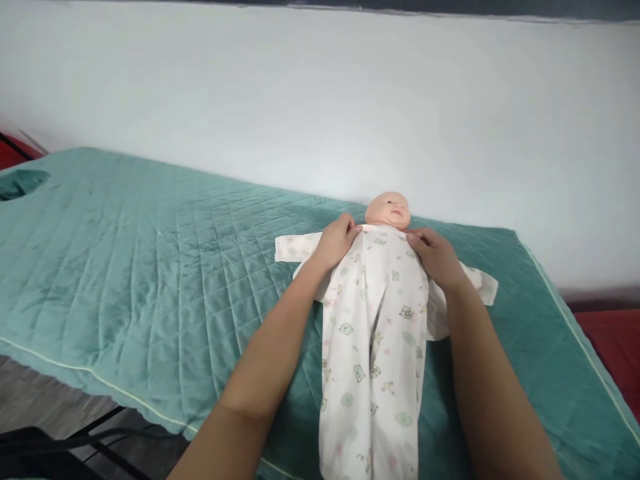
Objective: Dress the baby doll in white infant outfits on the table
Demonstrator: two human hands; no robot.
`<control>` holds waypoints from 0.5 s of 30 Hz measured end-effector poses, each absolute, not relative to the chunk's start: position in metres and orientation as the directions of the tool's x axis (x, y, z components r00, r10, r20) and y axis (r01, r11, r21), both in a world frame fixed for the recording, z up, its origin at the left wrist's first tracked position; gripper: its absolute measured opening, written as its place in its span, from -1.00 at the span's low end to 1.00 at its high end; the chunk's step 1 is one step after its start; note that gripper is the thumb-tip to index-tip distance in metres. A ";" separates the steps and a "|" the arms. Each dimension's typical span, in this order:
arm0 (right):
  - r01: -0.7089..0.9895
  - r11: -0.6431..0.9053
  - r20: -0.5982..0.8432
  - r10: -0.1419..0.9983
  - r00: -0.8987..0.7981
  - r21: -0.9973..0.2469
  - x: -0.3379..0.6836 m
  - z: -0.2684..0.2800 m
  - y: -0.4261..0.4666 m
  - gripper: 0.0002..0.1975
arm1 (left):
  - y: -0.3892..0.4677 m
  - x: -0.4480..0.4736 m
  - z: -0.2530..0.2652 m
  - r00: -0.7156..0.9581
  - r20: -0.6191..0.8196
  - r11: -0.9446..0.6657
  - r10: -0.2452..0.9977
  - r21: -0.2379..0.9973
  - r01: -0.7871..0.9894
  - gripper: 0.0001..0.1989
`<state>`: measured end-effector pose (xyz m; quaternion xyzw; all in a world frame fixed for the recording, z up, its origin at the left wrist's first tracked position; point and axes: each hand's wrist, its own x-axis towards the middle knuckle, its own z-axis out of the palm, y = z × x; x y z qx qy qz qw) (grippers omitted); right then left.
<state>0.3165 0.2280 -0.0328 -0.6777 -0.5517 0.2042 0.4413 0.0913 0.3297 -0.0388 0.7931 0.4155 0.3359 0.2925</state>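
A baby doll (387, 208) lies on its back, its bare head showing near the wall. White baby pants (373, 340) with small green and pink animal prints are spread over its body, the legs reaching toward me. Beneath them, a white long-sleeved top (299, 247) shows its sleeves out to both sides. My left hand (337, 241) pinches the upper left edge of the pants by the doll's shoulder. On the other side, my right hand (434, 255) is closed on the upper right edge. The doll's arms and body are hidden under the cloth.
A green quilted cover (165, 280) lies over the bed, with a dark opening (23, 184) at its far left end. Behind it stands a white wall (320, 100). Red items (613, 347) show at the right edge, and black metal legs (105, 437) at lower left.
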 end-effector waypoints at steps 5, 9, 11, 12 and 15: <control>0.707 -0.130 0.344 0.804 0.486 -0.695 0.306 -0.038 0.239 -0.71 | 0.329 0.094 -0.042 0.391 0.307 -0.480 0.867 0.723 0.496 -0.87; 0.640 -0.068 0.361 0.778 0.514 -0.766 0.300 -0.041 0.240 -0.71 | 0.329 0.094 -0.043 0.356 0.305 -0.454 0.883 0.746 0.487 -0.89; 0.566 0.002 0.348 0.790 0.505 -0.825 0.299 -0.041 0.239 -0.74 | 0.330 0.093 -0.044 0.388 0.295 -0.454 0.873 0.782 0.427 -0.87; 0.533 0.043 0.345 0.805 0.482 -0.845 0.298 -0.040 0.237 -0.75 | 0.329 0.092 -0.045 0.411 0.293 -0.456 0.863 0.802 0.386 -0.87; 0.506 0.126 0.353 0.854 0.382 -0.853 0.295 -0.036 0.233 -0.74 | 0.327 0.089 -0.047 0.458 0.309 -0.472 0.833 0.829 0.299 -0.88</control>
